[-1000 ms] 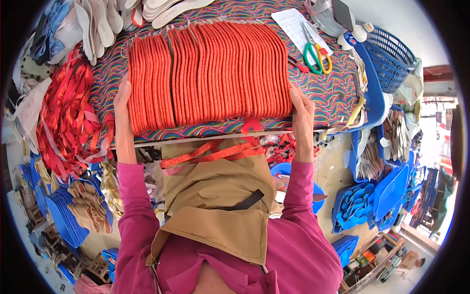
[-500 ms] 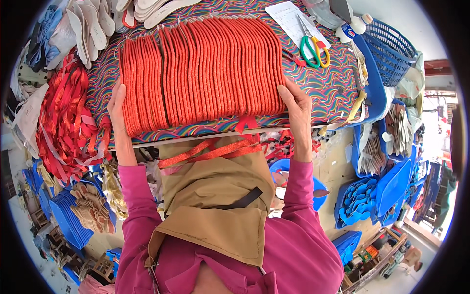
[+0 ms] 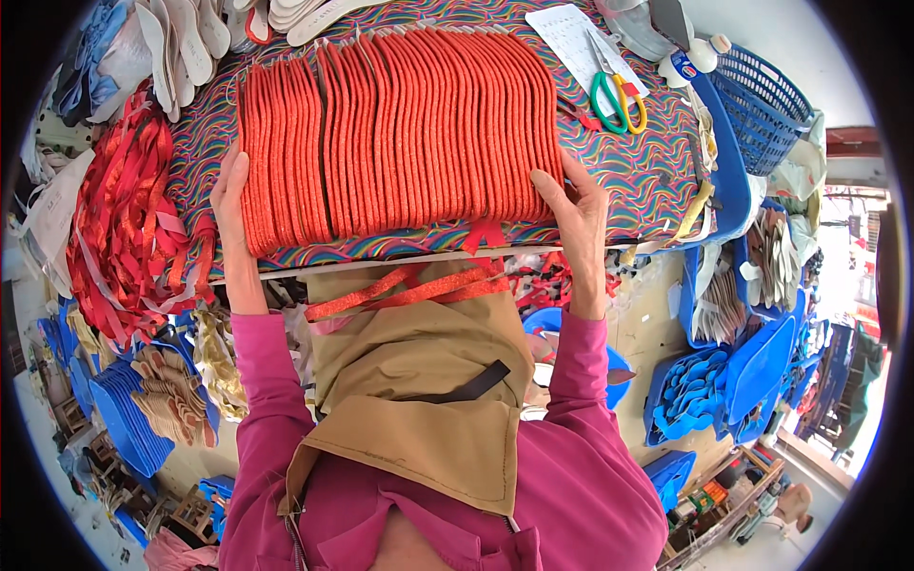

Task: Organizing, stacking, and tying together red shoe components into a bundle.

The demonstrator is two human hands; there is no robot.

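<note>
A long row of red glittery strips [image 3: 409, 143], packed side by side, is being supported on the patterned cloth of the table [image 3: 657, 186], close to its near edge. The grip is being clamped on the row from both ends: the left end is being pressed by the left hand [image 3: 230, 195], whose fingers are being largely hidden, while the right end is being pressed by the right hand [image 3: 579, 205], its thumb being laid over the near face. Whether any weight is being borne by the hands cannot be told. Steadiness, it is being judged, is being best served by equal inward pressure from both sides; under too much, the middle is being put at risk of bowing, and under too little, single strips are being left free to slip. Particular care is being called for at the dark line [image 3: 326, 143] left of centre, where the packing is seemingly being interrupted. Beneath the near edge, a red ribbon tab [image 3: 486, 234] is being best left uncaught, and contact with the scissors [image 3: 610, 78] beyond the right end is being best avoided.
</note>
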